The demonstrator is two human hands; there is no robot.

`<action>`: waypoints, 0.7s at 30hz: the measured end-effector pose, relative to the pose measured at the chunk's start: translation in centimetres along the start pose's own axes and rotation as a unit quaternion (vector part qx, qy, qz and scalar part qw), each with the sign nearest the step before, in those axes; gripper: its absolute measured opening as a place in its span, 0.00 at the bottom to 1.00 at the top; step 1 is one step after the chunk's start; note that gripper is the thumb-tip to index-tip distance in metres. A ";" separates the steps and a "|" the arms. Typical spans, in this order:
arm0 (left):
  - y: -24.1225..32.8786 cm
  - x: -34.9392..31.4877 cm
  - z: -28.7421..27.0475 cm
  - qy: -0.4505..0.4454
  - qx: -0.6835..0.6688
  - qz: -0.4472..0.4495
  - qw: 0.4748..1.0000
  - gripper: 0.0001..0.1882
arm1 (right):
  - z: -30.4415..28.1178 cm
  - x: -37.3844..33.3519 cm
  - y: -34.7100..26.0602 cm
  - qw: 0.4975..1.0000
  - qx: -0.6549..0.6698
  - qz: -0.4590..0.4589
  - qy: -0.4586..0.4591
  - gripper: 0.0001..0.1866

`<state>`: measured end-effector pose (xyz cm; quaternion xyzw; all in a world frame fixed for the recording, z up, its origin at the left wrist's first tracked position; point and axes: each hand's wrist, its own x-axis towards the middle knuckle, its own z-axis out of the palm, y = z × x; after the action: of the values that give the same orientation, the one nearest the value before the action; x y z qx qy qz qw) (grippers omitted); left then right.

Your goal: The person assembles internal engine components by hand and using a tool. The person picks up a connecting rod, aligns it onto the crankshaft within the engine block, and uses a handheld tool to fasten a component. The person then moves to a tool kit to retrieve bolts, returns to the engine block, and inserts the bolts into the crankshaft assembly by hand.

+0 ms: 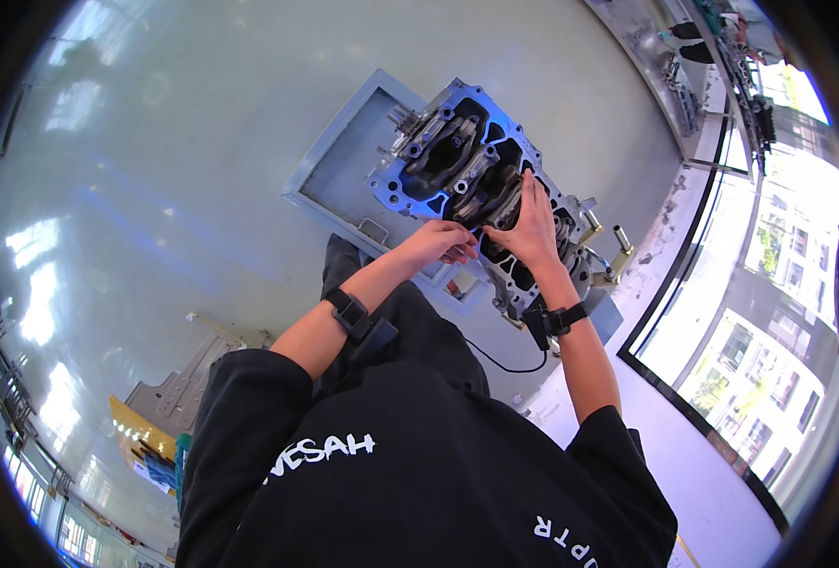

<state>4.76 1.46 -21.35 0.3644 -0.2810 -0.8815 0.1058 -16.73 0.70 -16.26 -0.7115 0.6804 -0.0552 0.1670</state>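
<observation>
An engine block (pixel 502 130) lies with its open side up, showing a dark crankshaft (pixel 450 149) and metal bearing caps (pixel 476 170) across it. My right hand (pixel 530 230) rests over the middle of the block. Its fingers are stretched out together and its thumb is spread away from them, touching the crankshaft area. By the block's near edge, my left hand (pixel 441 243) is closed, with curled fingers and the thumb close to them. Whatever may be between those fingertips is hidden. Both wrists wear black straps with small devices.
Below the block is a grey metal stand (pixel 329 142) with a raised rim and a small handle. Metal posts (pixel 622 239) stick out at the block's right end. A black cable (pixel 504 367) hangs near my right wrist. Shelving with metal parts (pixel 680 90) stands at upper right, beside large windows.
</observation>
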 end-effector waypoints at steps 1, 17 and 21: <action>0.0 0.1 0.0 -0.002 0.000 0.000 1.000 0.17 | 0.0 0.0 -0.2 1.000 -0.008 0.001 -0.002 0.65; 0.1 0.3 0.3 -0.009 0.016 -0.009 1.000 0.17 | -0.5 0.4 -0.2 1.000 -0.007 0.004 -0.026 0.62; 0.3 0.3 0.4 -0.009 0.035 -0.001 0.999 0.17 | -0.7 0.9 -0.4 0.999 0.007 0.011 -0.033 0.63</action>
<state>4.22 1.28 -21.15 0.3606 -0.3120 -0.8744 0.0897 -16.53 -0.32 -15.66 -0.7044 0.6816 -0.0352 0.1947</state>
